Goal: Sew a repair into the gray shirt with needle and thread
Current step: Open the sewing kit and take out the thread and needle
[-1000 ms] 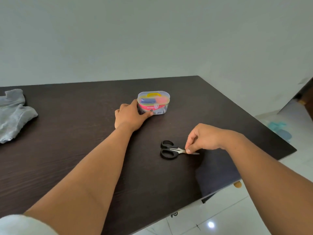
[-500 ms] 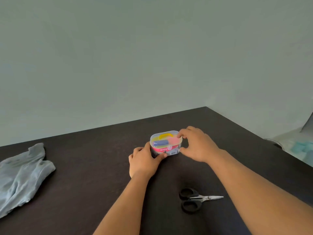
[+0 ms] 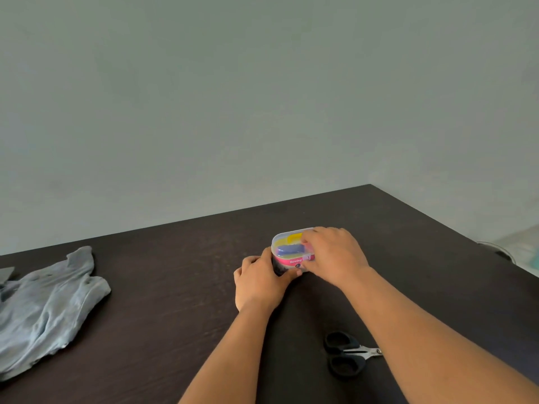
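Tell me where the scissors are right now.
In the head view, the scissors lie on the dark table at lower right, partly under the right forearm, nearer the person than the sewing kit.

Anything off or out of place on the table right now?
Nothing stands out. The crumpled gray shirt lies at the left of the dark wooden table, not yet laid flat. Both hands, left hand and right hand, grip the small clear plastic sewing kit box, lid apparently on. The black-handled scissors lie closed nearby.
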The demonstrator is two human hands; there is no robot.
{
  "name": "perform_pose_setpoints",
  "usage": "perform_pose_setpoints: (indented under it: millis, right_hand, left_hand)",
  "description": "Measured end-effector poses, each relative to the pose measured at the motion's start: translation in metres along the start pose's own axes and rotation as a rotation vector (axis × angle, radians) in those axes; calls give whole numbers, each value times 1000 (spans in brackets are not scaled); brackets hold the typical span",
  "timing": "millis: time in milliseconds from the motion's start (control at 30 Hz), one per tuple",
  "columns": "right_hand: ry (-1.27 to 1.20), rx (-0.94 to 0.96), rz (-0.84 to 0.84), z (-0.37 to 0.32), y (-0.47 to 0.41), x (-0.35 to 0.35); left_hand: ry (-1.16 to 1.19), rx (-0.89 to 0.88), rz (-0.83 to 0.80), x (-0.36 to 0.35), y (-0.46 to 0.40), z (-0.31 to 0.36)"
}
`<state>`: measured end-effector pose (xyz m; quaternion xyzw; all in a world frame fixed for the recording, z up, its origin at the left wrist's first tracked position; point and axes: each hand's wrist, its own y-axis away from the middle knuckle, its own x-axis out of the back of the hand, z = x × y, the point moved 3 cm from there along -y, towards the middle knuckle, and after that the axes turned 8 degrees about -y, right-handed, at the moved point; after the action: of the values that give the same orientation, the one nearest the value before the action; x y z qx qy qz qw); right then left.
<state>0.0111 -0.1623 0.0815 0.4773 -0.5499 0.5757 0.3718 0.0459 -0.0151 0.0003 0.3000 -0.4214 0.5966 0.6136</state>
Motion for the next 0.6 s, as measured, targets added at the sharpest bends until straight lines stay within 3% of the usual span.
perform_pose_setpoints:
  millis: [600]
  right_hand:
    - [46, 66, -123, 4, -25, 21]
  left_hand:
    - [5, 12, -2, -2, -2, -3]
